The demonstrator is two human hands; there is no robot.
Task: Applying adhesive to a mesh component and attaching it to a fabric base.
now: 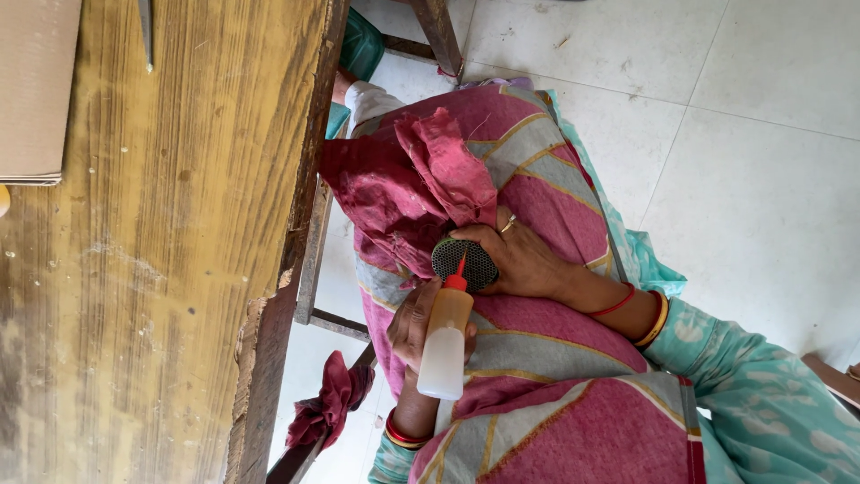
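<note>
At frame centre, mesh disc: round, black, honeycomb-faced, resting on the striped pink-and-grey lap cloth.
Right hand: comes in from the right and wraps the disc's rim, clasping it steady.
Squeeze bottle: pale and translucent. Its long axis runs up the frame from just below the disc, and its red nozzle tip meets the mesh face.
Left hand: rises from the lower edge, fingers clenched round the bottle's body – the hand nearer the table.
Maroon rag: crumpled just above the disc.
Wooden table: fills the left of the frame, worn edge facing the lap.
Tiled floor: upper right.
</note>
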